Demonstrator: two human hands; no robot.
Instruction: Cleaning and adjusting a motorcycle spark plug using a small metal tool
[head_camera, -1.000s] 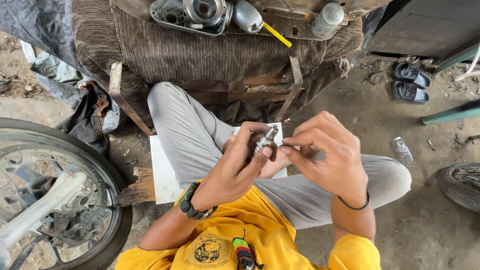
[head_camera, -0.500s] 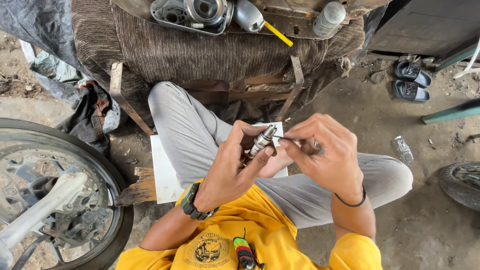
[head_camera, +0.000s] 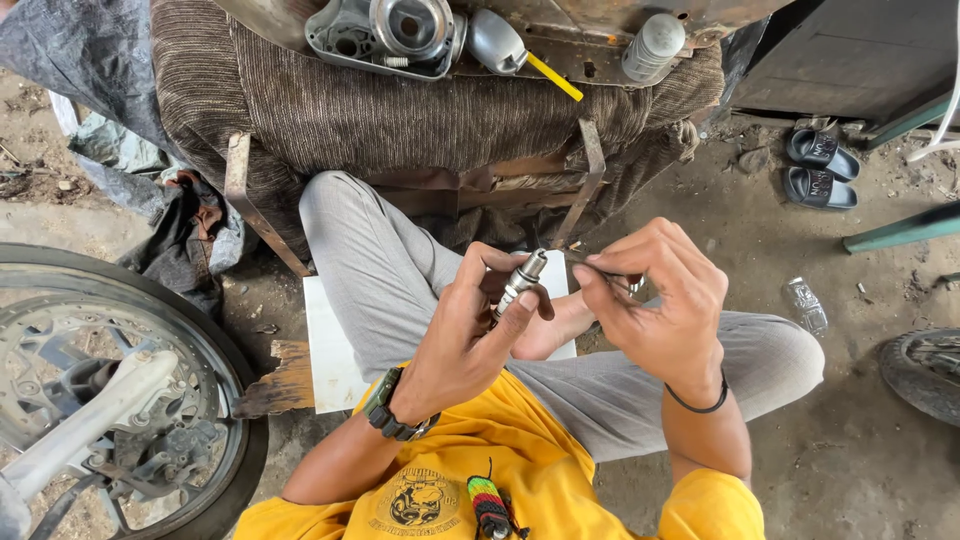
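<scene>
A motorcycle wheel (head_camera: 110, 400) is seen left of the spark plug (head_camera: 518, 283), and an engine cover (head_camera: 385, 35) lies beyond it. The spark plug is gripped upright by the left hand (head_camera: 465, 335). A thin tool (head_camera: 612, 277) is pinched in the right hand (head_camera: 655, 300), just beside the plug.

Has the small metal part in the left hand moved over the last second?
Barely. The metal part sits in the left hand at the same spot against the white board, tilted slightly more upright.
</scene>
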